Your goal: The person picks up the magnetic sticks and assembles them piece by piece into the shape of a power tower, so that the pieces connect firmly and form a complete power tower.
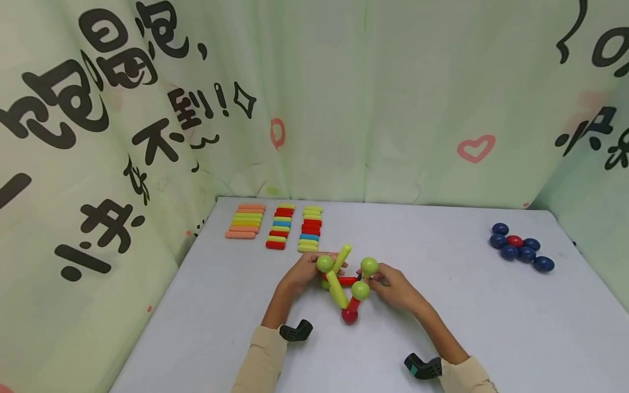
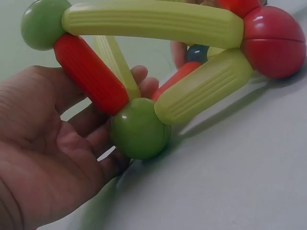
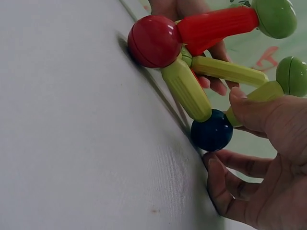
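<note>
on the matte grey table (image 1: 442, 305), both hands' fingers (image 3: 249, 112) grip a glossy ball-and-ribbed-rod frame (image 1: 344, 281).

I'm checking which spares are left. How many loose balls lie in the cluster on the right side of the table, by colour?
Navy balls: 6
Red ball: 1
Total: 7

pale grey matte tabletop (image 1: 491, 327) | pale green fabric backdrop (image 1: 373, 98) on three sides, black characters, pink heart | light soft, even
</note>
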`<action>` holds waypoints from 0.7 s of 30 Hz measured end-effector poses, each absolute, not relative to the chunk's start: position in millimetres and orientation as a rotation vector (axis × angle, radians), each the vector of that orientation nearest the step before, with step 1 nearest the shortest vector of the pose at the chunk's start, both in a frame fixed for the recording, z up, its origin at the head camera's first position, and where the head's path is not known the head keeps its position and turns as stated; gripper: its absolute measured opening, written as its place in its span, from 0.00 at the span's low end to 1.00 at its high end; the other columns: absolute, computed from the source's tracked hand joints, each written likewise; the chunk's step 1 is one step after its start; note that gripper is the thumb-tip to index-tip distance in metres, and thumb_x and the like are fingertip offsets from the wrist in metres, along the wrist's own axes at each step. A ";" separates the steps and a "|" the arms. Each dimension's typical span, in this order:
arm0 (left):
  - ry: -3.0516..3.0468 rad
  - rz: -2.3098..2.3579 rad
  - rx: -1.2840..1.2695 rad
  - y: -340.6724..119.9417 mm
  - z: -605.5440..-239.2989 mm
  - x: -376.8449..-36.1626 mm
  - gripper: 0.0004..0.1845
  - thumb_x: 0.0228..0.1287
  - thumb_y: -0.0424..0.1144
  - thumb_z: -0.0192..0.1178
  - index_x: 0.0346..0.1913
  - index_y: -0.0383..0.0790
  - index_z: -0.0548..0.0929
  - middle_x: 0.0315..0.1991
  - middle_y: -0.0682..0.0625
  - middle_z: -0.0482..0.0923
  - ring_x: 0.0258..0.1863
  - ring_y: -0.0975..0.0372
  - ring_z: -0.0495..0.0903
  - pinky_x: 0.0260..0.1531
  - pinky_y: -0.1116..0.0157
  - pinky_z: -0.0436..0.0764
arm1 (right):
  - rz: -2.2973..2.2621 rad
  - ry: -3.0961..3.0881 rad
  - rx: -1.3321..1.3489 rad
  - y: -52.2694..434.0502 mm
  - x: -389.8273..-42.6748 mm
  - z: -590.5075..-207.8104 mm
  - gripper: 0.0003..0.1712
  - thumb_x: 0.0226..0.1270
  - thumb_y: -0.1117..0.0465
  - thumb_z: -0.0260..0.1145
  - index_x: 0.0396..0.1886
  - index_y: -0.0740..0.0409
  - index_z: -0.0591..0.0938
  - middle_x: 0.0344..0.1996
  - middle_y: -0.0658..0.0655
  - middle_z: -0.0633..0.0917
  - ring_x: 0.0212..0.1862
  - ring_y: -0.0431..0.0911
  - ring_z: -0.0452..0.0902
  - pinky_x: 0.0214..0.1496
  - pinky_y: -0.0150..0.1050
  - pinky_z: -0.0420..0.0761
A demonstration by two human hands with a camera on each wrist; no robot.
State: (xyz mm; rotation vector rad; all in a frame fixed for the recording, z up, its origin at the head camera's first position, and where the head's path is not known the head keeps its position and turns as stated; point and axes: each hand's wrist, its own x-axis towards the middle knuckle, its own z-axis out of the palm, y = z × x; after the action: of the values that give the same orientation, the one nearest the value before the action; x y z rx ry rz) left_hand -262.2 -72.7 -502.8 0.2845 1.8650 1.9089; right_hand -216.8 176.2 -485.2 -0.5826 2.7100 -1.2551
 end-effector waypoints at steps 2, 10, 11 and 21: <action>1.863 1.908 0.262 -72.5 -503.6 -262.6 0.18 0.73 0.41 0.54 0.60 0.40 0.81 0.50 0.44 0.85 0.47 0.59 0.86 0.60 0.59 0.77 | -1.248 2.721 -0.578 175.4 -216.6 -485.6 0.15 0.68 0.66 0.63 0.53 0.63 0.78 0.45 0.57 0.85 0.43 0.46 0.77 0.48 0.44 0.79; 1.904 1.887 0.193 -70.7 -504.3 -262.5 0.15 0.69 0.40 0.60 0.55 0.41 0.84 0.53 0.47 0.84 0.50 0.61 0.81 0.56 0.62 0.79 | -1.228 2.757 -0.498 169.2 -216.2 -485.6 0.13 0.72 0.61 0.60 0.49 0.67 0.77 0.39 0.60 0.82 0.36 0.45 0.70 0.37 0.36 0.72; 1.911 1.879 0.195 -70.6 -503.7 -262.2 0.15 0.69 0.40 0.60 0.55 0.41 0.84 0.54 0.48 0.84 0.50 0.62 0.81 0.56 0.63 0.79 | -1.229 2.760 -0.483 168.2 -216.4 -485.9 0.14 0.72 0.60 0.60 0.49 0.67 0.77 0.39 0.59 0.82 0.36 0.45 0.69 0.37 0.36 0.72; 1.917 1.827 0.285 -69.4 -500.4 -261.0 0.15 0.66 0.40 0.63 0.53 0.39 0.85 0.52 0.49 0.84 0.48 0.62 0.79 0.53 0.66 0.78 | -1.196 2.811 -0.382 160.9 -218.1 -487.1 0.16 0.73 0.54 0.59 0.47 0.62 0.79 0.40 0.59 0.80 0.38 0.47 0.71 0.40 0.39 0.72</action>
State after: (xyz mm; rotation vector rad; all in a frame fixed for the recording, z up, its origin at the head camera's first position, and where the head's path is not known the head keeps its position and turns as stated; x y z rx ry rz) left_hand -261.0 -69.4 -500.4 0.2852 1.9174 1.8266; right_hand -218.1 160.9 -487.1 -0.3819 2.8112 -1.1958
